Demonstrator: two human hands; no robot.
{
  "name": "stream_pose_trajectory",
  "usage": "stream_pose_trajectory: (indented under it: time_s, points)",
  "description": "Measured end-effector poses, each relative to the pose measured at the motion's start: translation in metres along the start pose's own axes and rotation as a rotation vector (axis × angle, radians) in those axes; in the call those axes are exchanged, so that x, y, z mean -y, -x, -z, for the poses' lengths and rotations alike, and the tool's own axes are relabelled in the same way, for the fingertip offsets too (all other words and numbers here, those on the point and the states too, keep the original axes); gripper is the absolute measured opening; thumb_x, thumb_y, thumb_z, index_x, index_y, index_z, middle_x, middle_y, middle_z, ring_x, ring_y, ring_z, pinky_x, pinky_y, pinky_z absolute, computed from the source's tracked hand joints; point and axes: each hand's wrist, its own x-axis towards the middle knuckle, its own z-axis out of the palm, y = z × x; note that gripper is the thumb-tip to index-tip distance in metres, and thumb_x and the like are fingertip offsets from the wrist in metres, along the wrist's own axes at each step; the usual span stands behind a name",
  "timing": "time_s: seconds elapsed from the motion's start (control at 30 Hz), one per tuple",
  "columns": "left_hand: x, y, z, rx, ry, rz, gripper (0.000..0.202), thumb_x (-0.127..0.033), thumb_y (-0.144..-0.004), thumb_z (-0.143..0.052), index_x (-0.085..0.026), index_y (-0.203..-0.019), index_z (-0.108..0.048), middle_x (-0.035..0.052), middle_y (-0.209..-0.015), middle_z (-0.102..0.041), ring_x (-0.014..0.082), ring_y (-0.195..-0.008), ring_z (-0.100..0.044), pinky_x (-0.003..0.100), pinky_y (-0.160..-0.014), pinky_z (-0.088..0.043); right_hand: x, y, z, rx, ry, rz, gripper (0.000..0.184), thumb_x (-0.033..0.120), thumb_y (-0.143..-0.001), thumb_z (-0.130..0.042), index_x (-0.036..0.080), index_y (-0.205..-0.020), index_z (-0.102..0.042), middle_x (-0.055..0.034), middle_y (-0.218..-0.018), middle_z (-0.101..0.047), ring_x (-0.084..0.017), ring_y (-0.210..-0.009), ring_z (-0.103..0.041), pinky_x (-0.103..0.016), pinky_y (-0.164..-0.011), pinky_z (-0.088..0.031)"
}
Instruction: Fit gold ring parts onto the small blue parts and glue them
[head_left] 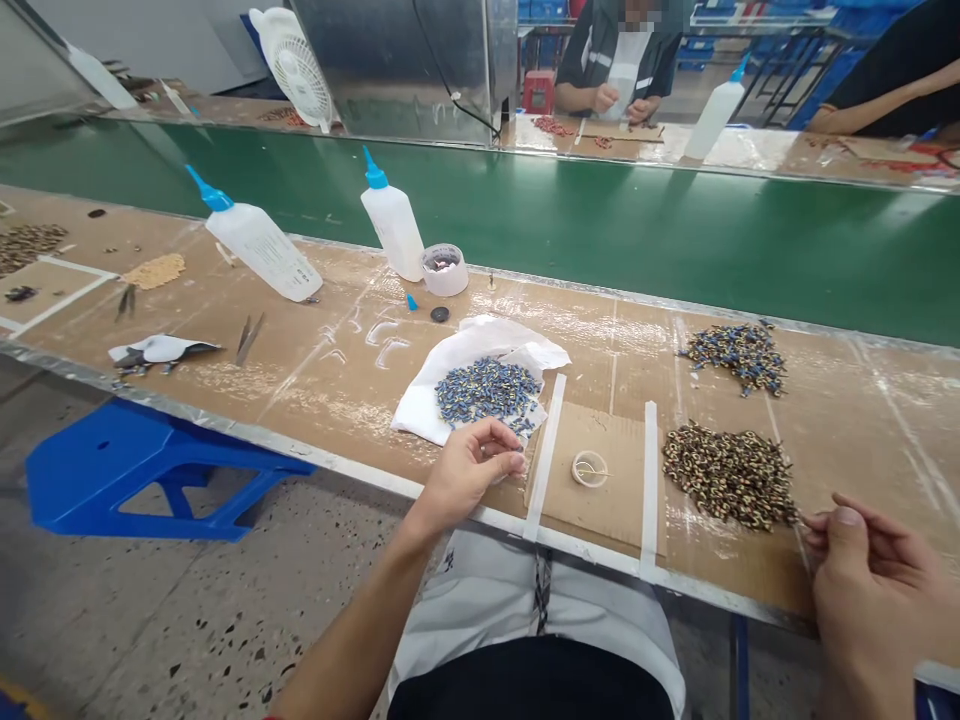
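Note:
My left hand [474, 468] is closed in a pinch at the near edge of a pile of small blue and yellowish parts [484, 392]. A tiny dark bluish piece shows at its fingertips. The pile lies on a crumpled white sheet [416, 408]. To the right, my right hand [874, 575] has thumb and fingers pressed together beside a heap of small dark and gold parts [727, 478]; what they pinch, if anything, is too small to name. Between the hands, a small clear cup [589, 468] with a thin stick [600, 474] across it stands on a taped cardboard piece [600, 520].
Another blue-part pile [739, 358] lies behind the dark heap. White squeeze bottles [394, 230] with blue tips, a tape roll [445, 270] and tweezers [250, 340] are on the left. Beyond runs a green conveyor belt [570, 225]; a co-worker [619, 75] sits across it.

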Motion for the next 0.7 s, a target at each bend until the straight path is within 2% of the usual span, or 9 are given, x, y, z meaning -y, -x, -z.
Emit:
stream_pose_trajectory:
  time_s: [0.07, 0.13, 0.3, 0.37, 0.47, 0.53, 0.6, 0.7]
  points:
    - [0.001, 0.004, -0.006, 0.027, -0.035, -0.03, 0.018, -0.022, -0.078, -0.076, -0.015, -0.087, -0.063, -0.0015, -0.071, -0.066, 0.0116, -0.065, -0.065, 0.023, -0.069, -0.054, 0.017, 0.015, -0.006, -0.006, -0.043, 0.009, 0.039, 0.055, -0.082, -0.069, 0.023, -0.104, -0.072, -0.0109, -0.075, -0.066, -0.023, -0.059, -0.061, -0.045, -0.062, -0.053]
    - [0.001, 0.007, -0.011, 0.048, -0.048, -0.048, 0.015, -0.022, -0.081, -0.073, -0.015, -0.091, -0.064, -0.0003, -0.074, -0.067, 0.0127, -0.068, -0.066, 0.025, -0.071, -0.055, 0.032, 0.034, -0.016, 0.09, -0.054, 0.037, 0.038, 0.05, -0.085, -0.069, 0.02, -0.107, -0.071, -0.0088, -0.077, -0.067, -0.021, -0.06, -0.061, -0.041, -0.063, -0.054]
    - [0.003, 0.014, -0.016, 0.073, -0.097, -0.041, 0.012, -0.025, -0.088, -0.066, -0.016, -0.095, -0.069, 0.0038, -0.081, -0.07, 0.0164, -0.074, -0.068, 0.029, -0.075, -0.056, 0.055, 0.07, -0.052, 0.651, -0.106, 0.109, 0.033, 0.042, -0.09, -0.065, 0.02, -0.115, -0.066, -0.0074, -0.093, -0.071, -0.021, -0.078, -0.068, -0.036, -0.074, -0.056]
    - [0.002, 0.016, -0.014, 0.083, -0.208, -0.109, 0.011, -0.024, -0.09, -0.064, -0.016, -0.092, -0.072, 0.0055, -0.086, -0.071, 0.0176, -0.08, -0.068, 0.029, -0.077, -0.054, 0.061, 0.074, -0.066, 0.778, -0.135, 0.14, 0.032, 0.039, -0.092, -0.064, 0.021, -0.119, -0.063, -0.0069, -0.097, -0.07, -0.021, -0.083, -0.068, -0.035, -0.076, -0.055]
    - [0.0, 0.018, -0.012, 0.115, -0.381, -0.237, 0.014, -0.021, -0.091, -0.063, -0.018, -0.092, -0.076, 0.0065, -0.092, -0.069, 0.0179, -0.088, -0.063, 0.028, -0.08, -0.049, 0.067, 0.074, -0.077, 0.816, -0.13, 0.21, 0.023, 0.035, -0.093, -0.064, 0.021, -0.112, -0.065, -0.0059, -0.095, -0.069, -0.019, -0.081, -0.066, -0.033, -0.074, -0.054]
    - [-0.001, 0.019, -0.011, 0.115, -0.42, -0.26, 0.016, -0.022, -0.093, -0.061, -0.018, -0.095, -0.077, 0.0062, -0.089, -0.066, 0.0169, -0.085, -0.061, 0.027, -0.076, -0.047, 0.073, 0.072, -0.079, 0.813, -0.12, 0.282, 0.014, 0.032, -0.094, -0.062, 0.021, -0.1, -0.068, -0.0055, -0.093, -0.068, -0.019, -0.083, -0.064, -0.033, -0.074, -0.052]
    - [0.0, 0.021, -0.012, 0.095, -0.395, -0.243, 0.017, -0.023, -0.093, -0.061, -0.017, -0.094, -0.077, 0.0052, -0.084, -0.063, 0.0155, -0.081, -0.058, 0.025, -0.073, -0.046, 0.078, 0.069, -0.079, 0.8, -0.112, 0.363, 0.011, 0.03, -0.095, -0.061, 0.022, -0.093, -0.068, -0.0054, -0.092, -0.066, -0.019, -0.082, -0.063, -0.032, -0.073, -0.05]
    - [0.0, 0.022, -0.015, 0.126, -0.198, -0.133, 0.014, -0.025, -0.088, -0.067, -0.014, -0.09, -0.076, 0.004, -0.083, -0.062, 0.0131, -0.074, -0.057, 0.023, -0.068, -0.046, 0.087, 0.067, -0.082, 0.771, -0.077, 0.457, 0.01, 0.028, -0.095, -0.061, 0.023, -0.092, -0.07, -0.0064, -0.097, -0.062, -0.018, -0.082, -0.06, -0.03, -0.067, -0.048]
